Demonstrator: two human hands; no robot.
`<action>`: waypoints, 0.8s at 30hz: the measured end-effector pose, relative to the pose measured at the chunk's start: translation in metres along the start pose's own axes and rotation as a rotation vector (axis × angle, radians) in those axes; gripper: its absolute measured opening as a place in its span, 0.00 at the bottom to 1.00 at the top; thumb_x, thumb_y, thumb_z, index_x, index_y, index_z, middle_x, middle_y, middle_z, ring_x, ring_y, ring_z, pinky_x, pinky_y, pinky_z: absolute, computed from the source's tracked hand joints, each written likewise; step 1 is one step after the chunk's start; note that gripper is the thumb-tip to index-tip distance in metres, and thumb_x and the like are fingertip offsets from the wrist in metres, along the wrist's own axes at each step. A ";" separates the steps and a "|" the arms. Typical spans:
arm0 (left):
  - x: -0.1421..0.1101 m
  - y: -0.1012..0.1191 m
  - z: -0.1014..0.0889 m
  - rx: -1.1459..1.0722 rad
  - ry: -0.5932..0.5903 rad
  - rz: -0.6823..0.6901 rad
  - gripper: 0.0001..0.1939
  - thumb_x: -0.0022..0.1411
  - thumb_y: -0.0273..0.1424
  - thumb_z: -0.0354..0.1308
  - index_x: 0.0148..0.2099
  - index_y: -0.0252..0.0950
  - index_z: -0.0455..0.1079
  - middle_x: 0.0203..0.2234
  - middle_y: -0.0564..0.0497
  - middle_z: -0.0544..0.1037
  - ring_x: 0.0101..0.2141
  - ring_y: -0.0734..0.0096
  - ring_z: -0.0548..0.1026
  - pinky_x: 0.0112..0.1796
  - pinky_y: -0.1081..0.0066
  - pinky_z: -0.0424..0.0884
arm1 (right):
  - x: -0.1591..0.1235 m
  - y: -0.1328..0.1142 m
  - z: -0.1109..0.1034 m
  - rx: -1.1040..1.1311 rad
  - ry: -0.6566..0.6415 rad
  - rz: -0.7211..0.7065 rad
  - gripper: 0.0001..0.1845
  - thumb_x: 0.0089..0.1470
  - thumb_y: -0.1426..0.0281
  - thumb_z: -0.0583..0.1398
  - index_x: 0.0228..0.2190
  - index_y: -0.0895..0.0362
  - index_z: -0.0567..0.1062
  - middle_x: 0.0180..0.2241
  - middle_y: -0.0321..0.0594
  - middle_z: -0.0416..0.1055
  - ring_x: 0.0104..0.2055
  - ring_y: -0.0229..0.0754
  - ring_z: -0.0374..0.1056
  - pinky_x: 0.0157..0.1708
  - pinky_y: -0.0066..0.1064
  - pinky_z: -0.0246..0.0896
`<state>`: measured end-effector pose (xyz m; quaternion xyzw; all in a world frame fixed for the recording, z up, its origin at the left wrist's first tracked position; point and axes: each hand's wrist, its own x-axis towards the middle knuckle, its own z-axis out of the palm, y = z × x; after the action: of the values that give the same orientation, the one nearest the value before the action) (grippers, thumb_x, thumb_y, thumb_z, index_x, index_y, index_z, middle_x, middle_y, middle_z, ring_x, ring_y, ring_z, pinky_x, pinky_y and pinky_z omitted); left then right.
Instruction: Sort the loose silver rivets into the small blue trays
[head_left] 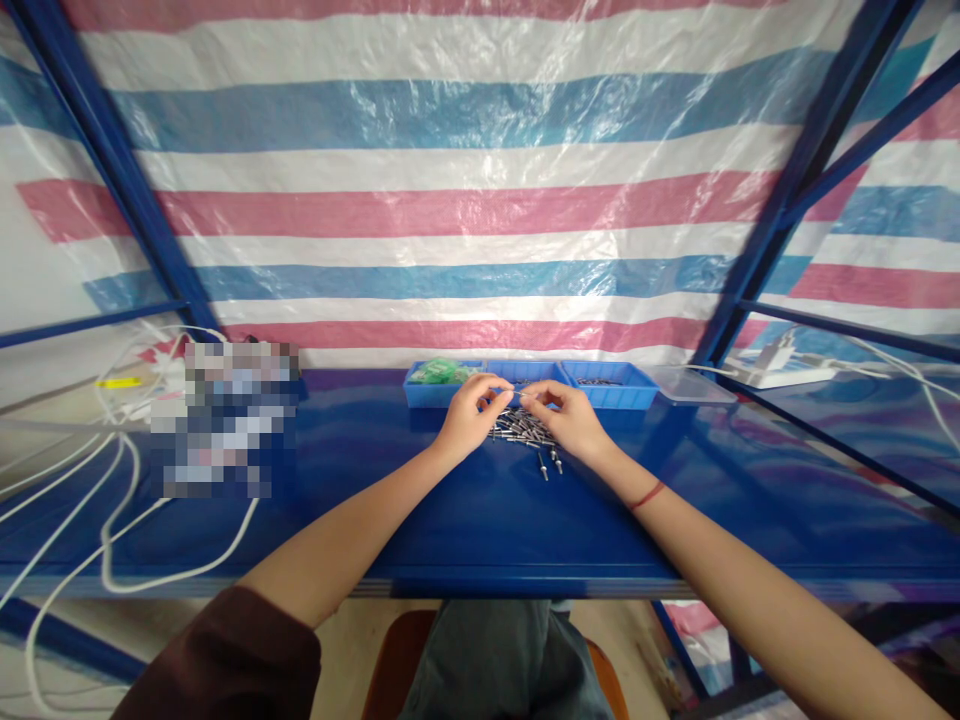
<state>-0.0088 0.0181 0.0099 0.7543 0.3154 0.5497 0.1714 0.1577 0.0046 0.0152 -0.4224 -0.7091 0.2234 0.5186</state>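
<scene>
My left hand [474,408] and my right hand [566,412] meet just above the blue table, fingertips pinched close together. Between them is a small, thin metal fastener [520,392], mostly covered by the fingers; its exact kind is too small to make out. Right below lies a loose pile of silvery, rod-shaped metal fasteners [523,428]. A few separate ones [544,466] rest on the near side of the pile, close to my right wrist. Behind the hands stands a row of blue bins [628,398], partly hidden by my fingers.
Green plastic pieces [442,371] fill the left bin; dark small parts [598,381] lie in the right one. A clear lid [694,386] rests beside it. White cables [127,490] run over the table's left side. A power strip [784,368] sits at the right.
</scene>
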 end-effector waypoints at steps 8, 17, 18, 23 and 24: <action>-0.003 -0.013 0.004 0.143 -0.119 -0.108 0.12 0.62 0.36 0.49 0.41 0.35 0.68 0.35 0.49 0.74 0.35 0.70 0.72 0.37 0.70 0.68 | 0.000 -0.010 -0.009 -0.211 0.084 -0.136 0.20 0.53 0.57 0.54 0.24 0.59 0.73 0.24 0.40 0.70 0.27 0.37 0.63 0.27 0.28 0.58; -0.016 -0.003 -0.001 0.516 -0.527 -0.051 0.29 0.56 0.49 0.51 0.57 0.44 0.60 0.56 0.44 0.60 0.56 0.50 0.57 0.53 0.51 0.57 | 0.023 0.028 -0.074 -0.800 0.441 -0.025 0.19 0.54 0.59 0.52 0.34 0.60 0.75 0.32 0.50 0.71 0.33 0.46 0.65 0.35 0.37 0.59; -0.017 -0.003 -0.001 0.527 -0.554 -0.048 0.28 0.57 0.48 0.50 0.57 0.43 0.59 0.57 0.44 0.59 0.57 0.50 0.56 0.53 0.51 0.56 | 0.024 0.029 -0.079 -0.850 0.430 0.019 0.20 0.53 0.59 0.53 0.38 0.62 0.74 0.34 0.52 0.71 0.35 0.48 0.66 0.36 0.38 0.59; -0.019 -0.003 0.004 0.543 -0.576 -0.013 0.23 0.63 0.39 0.46 0.57 0.36 0.60 0.55 0.41 0.62 0.54 0.57 0.62 0.54 0.57 0.58 | 0.009 -0.002 -0.078 -0.855 -0.001 0.126 0.19 0.54 0.57 0.52 0.30 0.57 0.75 0.31 0.46 0.74 0.33 0.46 0.69 0.32 0.33 0.58; -0.019 -0.003 0.005 0.543 -0.570 -0.004 0.22 0.63 0.37 0.46 0.57 0.35 0.61 0.54 0.41 0.63 0.54 0.58 0.63 0.54 0.58 0.59 | 0.001 -0.012 -0.073 -0.837 -0.155 0.136 0.22 0.54 0.54 0.50 0.27 0.57 0.74 0.29 0.44 0.74 0.31 0.45 0.69 0.31 0.32 0.58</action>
<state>-0.0085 0.0079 -0.0075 0.8939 0.3906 0.2146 0.0474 0.2210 -0.0096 0.0510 -0.6239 -0.7461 -0.0186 0.2318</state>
